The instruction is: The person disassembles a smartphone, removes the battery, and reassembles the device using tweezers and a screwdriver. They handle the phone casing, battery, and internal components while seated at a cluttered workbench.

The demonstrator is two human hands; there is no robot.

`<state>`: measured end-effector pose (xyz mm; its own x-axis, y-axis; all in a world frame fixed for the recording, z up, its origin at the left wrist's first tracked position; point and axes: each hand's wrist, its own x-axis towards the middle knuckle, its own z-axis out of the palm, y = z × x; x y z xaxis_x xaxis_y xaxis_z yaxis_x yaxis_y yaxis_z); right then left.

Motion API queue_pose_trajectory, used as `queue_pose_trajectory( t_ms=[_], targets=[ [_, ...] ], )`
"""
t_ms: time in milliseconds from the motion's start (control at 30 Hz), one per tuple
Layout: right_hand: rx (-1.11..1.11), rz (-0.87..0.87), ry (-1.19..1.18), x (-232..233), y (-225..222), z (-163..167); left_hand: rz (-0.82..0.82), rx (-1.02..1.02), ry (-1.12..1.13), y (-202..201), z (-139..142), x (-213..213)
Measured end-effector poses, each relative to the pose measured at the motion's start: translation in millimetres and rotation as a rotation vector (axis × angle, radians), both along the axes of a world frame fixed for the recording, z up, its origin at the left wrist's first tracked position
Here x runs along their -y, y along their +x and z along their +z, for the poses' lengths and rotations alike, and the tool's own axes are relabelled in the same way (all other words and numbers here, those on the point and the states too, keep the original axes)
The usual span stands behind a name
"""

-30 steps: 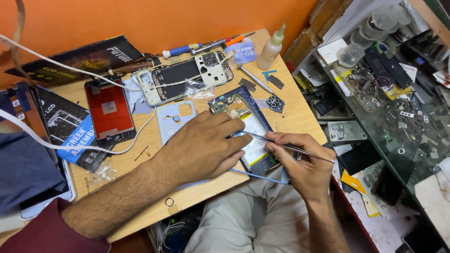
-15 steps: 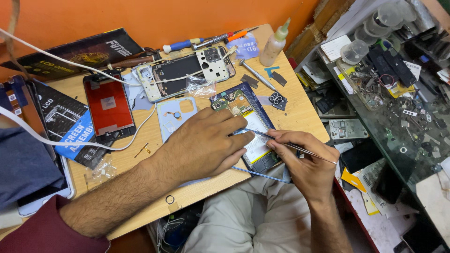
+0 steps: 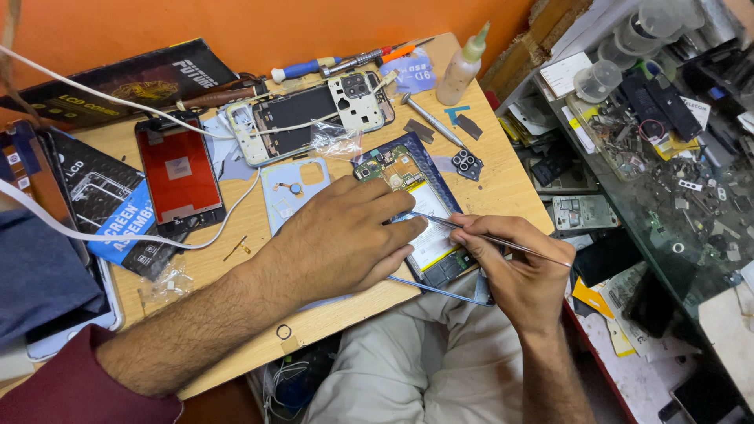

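tweezer work inside an opened phone at the desk's near edge
left hand (image 3: 345,239) presses flat on the opened phone (image 3: 408,208), gripping nothing; right hand (image 3: 514,271) is closed on thin tweezers (image 3: 487,237). best done with the tips kept low, the wrist braced, and the phone pinned.

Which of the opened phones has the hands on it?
The opened phone nearest the table's front edge, under the left hand and right hand; the other phone lies untouched behind.

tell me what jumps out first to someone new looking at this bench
The two hands at the table's front edge: the left hand presses down an opened phone while the right hand works thin tweezers over it. Behind them lie a red-backed screen and a second opened phone.
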<state>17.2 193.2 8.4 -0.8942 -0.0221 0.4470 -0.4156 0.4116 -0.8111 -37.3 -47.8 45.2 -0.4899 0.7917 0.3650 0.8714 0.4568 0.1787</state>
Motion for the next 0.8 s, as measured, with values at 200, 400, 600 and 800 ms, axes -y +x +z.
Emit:
queue_pose_trajectory(
  t_ms=[200,400,600,800],
  targets=[
    [0.004,0.007,-0.008,-0.9,-0.6,0.6,0.002,-0.002,0.001,-0.5,-0.4,-0.1],
    [-0.017,0.003,0.016,0.0,-1.3,0.2,-0.001,-0.003,-0.001,-0.7,-0.1,0.4],
    [-0.029,-0.001,0.035,1.5,-1.3,0.7,-0.001,-0.005,0.007,-0.5,0.0,0.6],
    [-0.029,-0.001,0.063,1.3,-0.9,3.5,0.002,-0.005,0.001,-1.2,-0.1,0.2]
  ],
)
